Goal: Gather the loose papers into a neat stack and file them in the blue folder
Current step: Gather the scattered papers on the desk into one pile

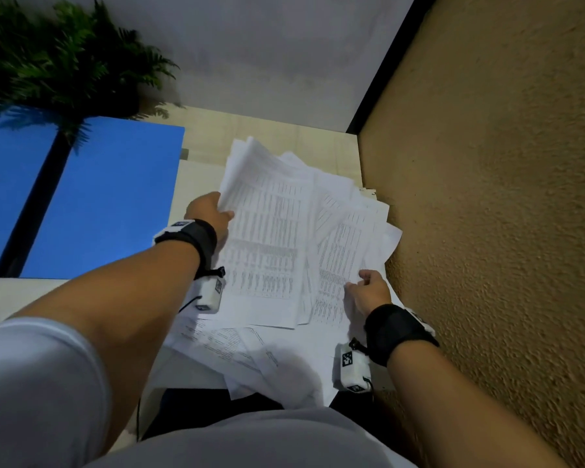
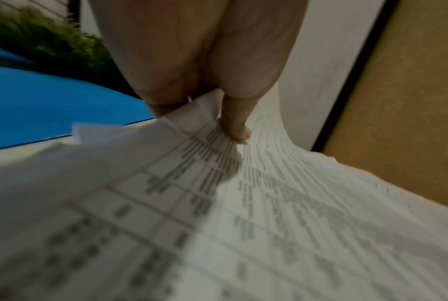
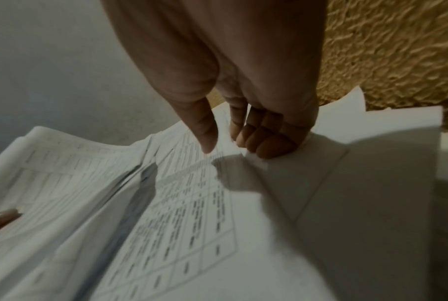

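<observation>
Many loose papers (image 1: pixel 284 238) lie fanned in the centre of the head view, thin white sheets printed with grey tables in small rows and columns. The print is too blurred to read in any view. The sheets overlap at different angles, and some corners stick out toward the right side of the frame. More sheets lie flat under them, at the lower centre, on a pale table (image 1: pixel 11 298).

The left hand (image 1: pixel 208 212) grasps the left edge of the upper bundle; in the left wrist view its thumb (image 2: pixel 237 124) presses on the printed top sheet and the paper curves up around it. The right hand (image 1: pixel 368 292) is at the lower right edge of the papers. In the right wrist view its fingers (image 3: pixel 266 142) are curled with the tips against a sheet, but it seems unclear whether they really pinch it.

The blue folder (image 1: pixel 108 204) lies at the left of the head view, flat and smooth, with a dark strip across it. A green fern-like plant (image 1: pixel 68 59) stands at the upper left. A rough, grainy ochre wall (image 1: pixel 504 197) fills the right side. Both wrists carry black straps with white blocks bearing small black-and-white square codes.
</observation>
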A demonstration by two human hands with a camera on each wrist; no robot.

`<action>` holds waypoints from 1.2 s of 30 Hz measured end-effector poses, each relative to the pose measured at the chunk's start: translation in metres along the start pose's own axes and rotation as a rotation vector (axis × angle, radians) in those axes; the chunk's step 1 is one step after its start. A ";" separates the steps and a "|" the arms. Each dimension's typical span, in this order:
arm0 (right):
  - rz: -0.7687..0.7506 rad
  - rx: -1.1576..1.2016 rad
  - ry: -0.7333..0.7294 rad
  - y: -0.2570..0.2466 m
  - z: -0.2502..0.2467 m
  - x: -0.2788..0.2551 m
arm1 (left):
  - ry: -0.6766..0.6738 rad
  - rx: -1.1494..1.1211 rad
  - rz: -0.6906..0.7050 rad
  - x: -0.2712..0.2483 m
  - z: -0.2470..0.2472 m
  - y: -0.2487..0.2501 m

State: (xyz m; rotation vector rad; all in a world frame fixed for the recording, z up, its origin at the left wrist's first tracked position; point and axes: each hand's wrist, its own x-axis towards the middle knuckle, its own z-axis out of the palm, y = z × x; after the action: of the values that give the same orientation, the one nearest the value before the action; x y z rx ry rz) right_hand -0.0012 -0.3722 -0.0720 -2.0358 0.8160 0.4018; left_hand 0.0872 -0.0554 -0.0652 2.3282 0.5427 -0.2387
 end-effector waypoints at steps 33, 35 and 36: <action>-0.018 0.018 -0.207 -0.039 0.017 -0.040 | -0.198 -0.554 -0.220 -0.112 0.022 -0.025; 0.004 0.099 -0.289 -0.044 0.027 -0.053 | -0.211 -0.688 -0.246 -0.117 0.032 -0.027; 0.036 0.136 -0.330 -0.045 0.033 -0.055 | -0.225 -0.696 -0.246 -0.121 0.032 -0.024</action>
State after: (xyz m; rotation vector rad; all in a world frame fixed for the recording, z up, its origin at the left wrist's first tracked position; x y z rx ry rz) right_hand -0.0101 -0.3050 -0.0318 -1.7701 0.6577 0.6642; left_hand -0.0322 -0.0999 -0.0650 1.5405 0.6702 -0.3564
